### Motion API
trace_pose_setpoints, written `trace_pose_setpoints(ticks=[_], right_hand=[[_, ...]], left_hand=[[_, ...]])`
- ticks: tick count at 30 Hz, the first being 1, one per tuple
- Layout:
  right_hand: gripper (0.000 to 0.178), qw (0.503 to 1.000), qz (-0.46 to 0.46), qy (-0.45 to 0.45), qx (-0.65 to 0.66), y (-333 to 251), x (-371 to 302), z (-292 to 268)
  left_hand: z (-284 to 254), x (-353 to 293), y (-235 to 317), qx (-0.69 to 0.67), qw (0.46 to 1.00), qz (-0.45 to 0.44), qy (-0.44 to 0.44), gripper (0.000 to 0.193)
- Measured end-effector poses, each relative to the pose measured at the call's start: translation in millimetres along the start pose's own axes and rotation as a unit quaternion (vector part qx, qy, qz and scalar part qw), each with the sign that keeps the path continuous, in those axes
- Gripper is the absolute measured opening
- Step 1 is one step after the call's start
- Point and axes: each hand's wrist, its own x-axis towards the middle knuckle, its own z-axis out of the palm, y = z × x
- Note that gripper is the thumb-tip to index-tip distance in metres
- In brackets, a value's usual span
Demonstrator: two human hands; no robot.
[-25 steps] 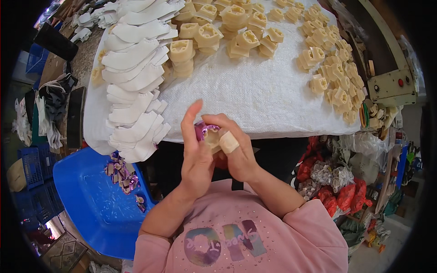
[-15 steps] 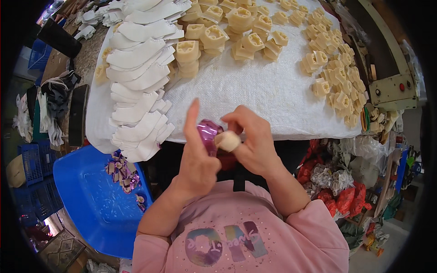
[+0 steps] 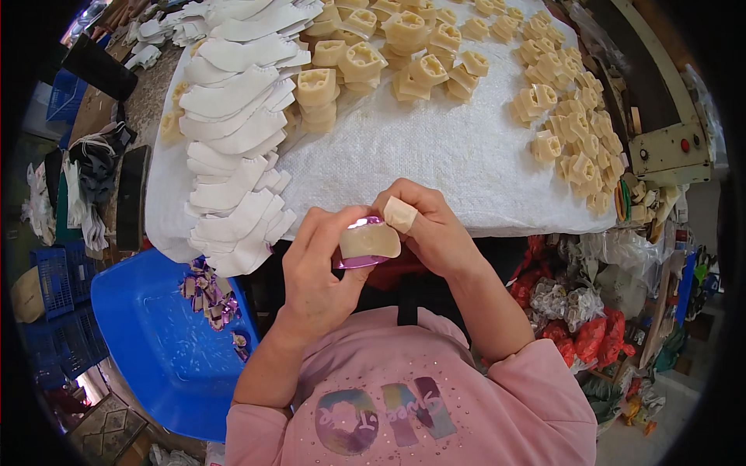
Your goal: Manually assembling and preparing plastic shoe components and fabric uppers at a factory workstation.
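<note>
My left hand (image 3: 315,272) is closed round a cream and purple heel-shaped piece (image 3: 369,241), its fingers over the top and its thumb below. The piece's curved cream face shows, with shiny purple covering along its upper and lower edges. At its upper right edge my right hand (image 3: 439,241) is closed, fingers bent against it; their tips are partly hidden. A beige wrap (image 3: 399,215) sits around the right thumb. Both hands are in front of the table's near edge. To their left, white curved strips (image 3: 233,175) lie overlapping in a long row.
Cream moulded pieces (image 3: 317,92) stand in stacks at the back of the white-covered table (image 3: 404,159), and more (image 3: 579,128) lie along its right side. Below left, a blue tub (image 3: 167,365) holds several purple-covered pieces (image 3: 210,295). Red and clear plastic bags (image 3: 590,338) are heaped at right.
My left index finger, stretched upward before, is now bent over the piece. The piece has turned so its cream face shows, and my right hand has shifted slightly, its wrapped thumb higher.
</note>
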Motion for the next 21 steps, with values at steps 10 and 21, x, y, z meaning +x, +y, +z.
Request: trace_pose_setpoints(ticks=[10, 21], right_hand=[[0.014, 0.897, -0.178, 0.058, -0.399, -2.7, -8.4, 8.2], [0.021, 0.97, -0.142, 0.062, -0.189, 13.4, -11.9, 9.9]], left_hand=[[10.2, 3.7, 0.8, 0.076, 0.993, 0.077, 0.055, 0.044], [31.9, 7.3, 3.5, 0.177, 0.958, 0.147, 0.173, 0.044]])
